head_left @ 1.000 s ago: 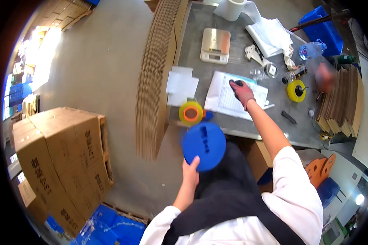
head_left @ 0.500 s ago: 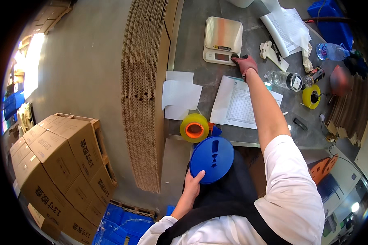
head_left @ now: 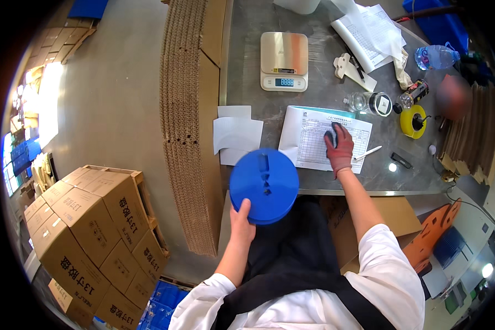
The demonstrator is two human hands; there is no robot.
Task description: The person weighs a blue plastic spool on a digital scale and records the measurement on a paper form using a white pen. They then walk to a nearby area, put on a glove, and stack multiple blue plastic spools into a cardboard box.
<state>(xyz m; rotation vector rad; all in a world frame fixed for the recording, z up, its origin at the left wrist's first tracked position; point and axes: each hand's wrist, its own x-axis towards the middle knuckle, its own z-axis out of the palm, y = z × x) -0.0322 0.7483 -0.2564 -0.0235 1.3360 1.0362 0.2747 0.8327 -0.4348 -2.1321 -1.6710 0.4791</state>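
My left hand (head_left: 242, 224) is closed on the near edge of a round blue plastic disc (head_left: 278, 201), its thumb lying on the top face. The disc has a slot and several small dark cutouts in a row. It is held up over the table's front edge. My right hand (head_left: 341, 147), in a red glove with dark fingertips, is over a printed form (head_left: 313, 137), fingers bent a little and apart, with nothing seen in them. A white pen (head_left: 368, 153) lies beside that hand. Farther back is a kitchen scale (head_left: 284, 58), its plate bare and its display lit.
Loose white sheets (head_left: 237, 133) lie by a tall cardboard stack (head_left: 184, 137) on the left. To the right are a clear jar (head_left: 368, 103), a yellow tape roll (head_left: 413, 121), a water bottle (head_left: 436, 56) and a black cutter (head_left: 401, 160). Carton boxes (head_left: 93, 231) stand on a pallet.
My right hand has drawn back from the scale to the form. The scale's display has lit up. My left hand has raised the blue disc leftward, and the orange-cored tape roll is now hidden.
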